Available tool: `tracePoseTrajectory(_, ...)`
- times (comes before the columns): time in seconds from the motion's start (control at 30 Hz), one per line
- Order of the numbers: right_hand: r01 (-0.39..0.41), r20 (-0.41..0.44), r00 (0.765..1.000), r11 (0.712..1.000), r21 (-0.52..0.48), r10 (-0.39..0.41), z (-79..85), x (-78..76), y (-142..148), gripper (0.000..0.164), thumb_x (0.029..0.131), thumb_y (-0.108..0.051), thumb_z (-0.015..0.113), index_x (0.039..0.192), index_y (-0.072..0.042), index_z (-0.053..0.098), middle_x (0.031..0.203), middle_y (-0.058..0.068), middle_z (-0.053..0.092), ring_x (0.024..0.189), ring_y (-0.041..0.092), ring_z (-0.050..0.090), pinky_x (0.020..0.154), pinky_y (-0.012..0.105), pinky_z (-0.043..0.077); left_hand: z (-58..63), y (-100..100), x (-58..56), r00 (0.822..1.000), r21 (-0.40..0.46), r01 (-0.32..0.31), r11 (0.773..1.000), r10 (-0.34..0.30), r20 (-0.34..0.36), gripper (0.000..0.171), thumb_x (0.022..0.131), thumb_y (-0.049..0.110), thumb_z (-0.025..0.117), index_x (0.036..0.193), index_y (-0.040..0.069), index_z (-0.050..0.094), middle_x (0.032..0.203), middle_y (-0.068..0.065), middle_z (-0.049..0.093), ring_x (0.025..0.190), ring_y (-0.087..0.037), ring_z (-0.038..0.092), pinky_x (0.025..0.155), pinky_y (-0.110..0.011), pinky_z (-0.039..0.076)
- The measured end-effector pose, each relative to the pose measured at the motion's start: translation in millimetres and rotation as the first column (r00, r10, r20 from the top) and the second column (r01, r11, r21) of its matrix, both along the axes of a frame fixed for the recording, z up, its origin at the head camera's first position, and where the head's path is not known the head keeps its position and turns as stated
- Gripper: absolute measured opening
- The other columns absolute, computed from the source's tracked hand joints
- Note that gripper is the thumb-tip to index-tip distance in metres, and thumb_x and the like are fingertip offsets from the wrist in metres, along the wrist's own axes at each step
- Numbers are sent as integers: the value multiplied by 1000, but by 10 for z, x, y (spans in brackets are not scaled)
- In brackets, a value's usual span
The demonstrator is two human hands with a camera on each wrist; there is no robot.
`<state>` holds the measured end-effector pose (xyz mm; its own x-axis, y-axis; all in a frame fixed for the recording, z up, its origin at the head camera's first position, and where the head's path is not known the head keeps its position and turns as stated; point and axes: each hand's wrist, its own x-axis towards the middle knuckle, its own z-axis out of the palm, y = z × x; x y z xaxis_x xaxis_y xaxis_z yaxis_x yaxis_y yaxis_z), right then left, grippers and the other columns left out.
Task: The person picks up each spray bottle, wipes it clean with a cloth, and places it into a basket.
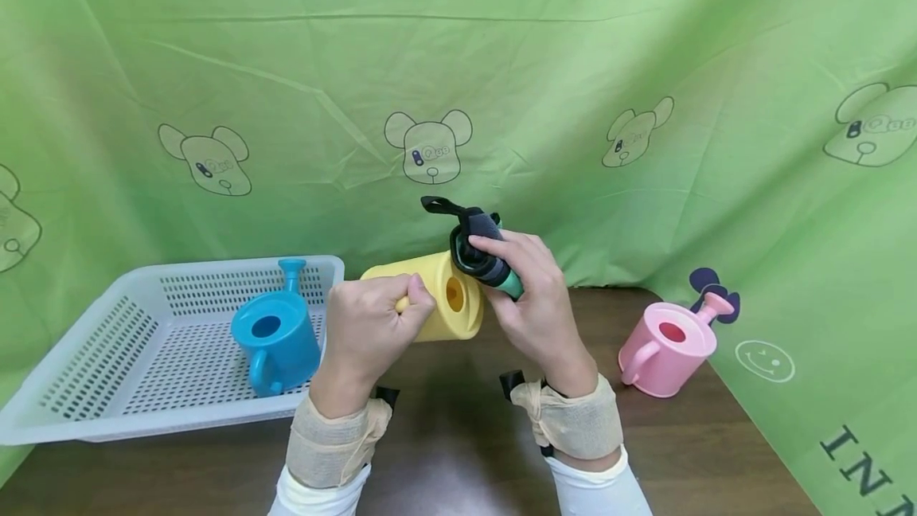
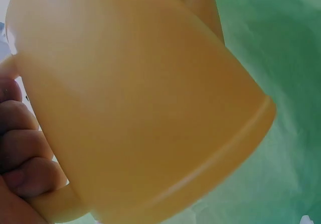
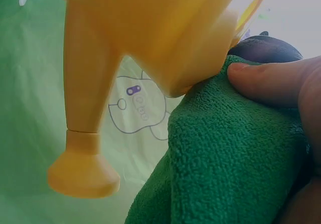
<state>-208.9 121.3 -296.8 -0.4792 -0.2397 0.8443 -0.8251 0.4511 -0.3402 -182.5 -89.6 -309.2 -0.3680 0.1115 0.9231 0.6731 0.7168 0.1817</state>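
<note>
My left hand (image 1: pixel 380 317) grips the handle of a yellow watering can (image 1: pixel 423 269), its fingers curled round it in the left wrist view. The can lies tilted sideways in the air, its top opening turned toward the right. My right hand (image 1: pixel 533 285) holds a black-and-green cleaning tool (image 1: pixel 478 249) with a fuzzy green cloth (image 3: pixel 220 148) and a black loop. Its cloth is right at the can's top edge. In the right wrist view the can's spout (image 3: pixel 85 83) points down, ending in a round rose. The right fingers behind the tool are partly hidden.
A white perforated basket (image 1: pixel 193 424) stands at the left with a blue watering can (image 1: pixel 286 341) in it. A pink watering can (image 1: pixel 662 357) stands on the dark wooden table (image 1: pixel 458 436) at the right. Green printed cloth (image 1: pixel 537 62) hangs behind.
</note>
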Motion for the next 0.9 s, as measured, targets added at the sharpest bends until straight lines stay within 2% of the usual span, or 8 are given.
tracePoseTrajectory(0.23,-3,24,1000,1000,10,3,-20,-4,-15,53,81,11,80,126,-15,75,132,11,72,117,31,64,104,49,49,6,28,-17,999,33,-39,999,41,-35,43,90,12,53,49,14,45,43,1,45,36,-10,36,40,-19,17)
tracePoseTrajectory(0.5,-12,77,997,997,73,6,-24,5,8,54,81,12,80,127,-16,75,135,10,71,123,32,64,109,53,48,14,15,-21,994,114,-107,988,108,-7,44,92,11,53,49,13,43,43,-1,40,36,-11,32,42,-21,15)
tracePoseTrajectory(0.73,-82,133,989,983,162,61,-10,55,20,62,74,18,70,126,-16,75,135,10,70,128,31,63,111,53,48,4,-96,-24,980,264,-196,944,196,26,47,94,15,53,49,10,40,42,-5,37,37,-18,30,41,-27,16)
tracePoseTrajectory(0.9,-108,107,991,970,217,87,-2,118,-26,73,67,21,63,126,-19,75,134,8,70,128,29,62,110,51,47,14,-145,-23,970,301,-242,922,238,48,50,95,16,52,48,9,38,43,-4,31,38,-17,23,42,-28,12)
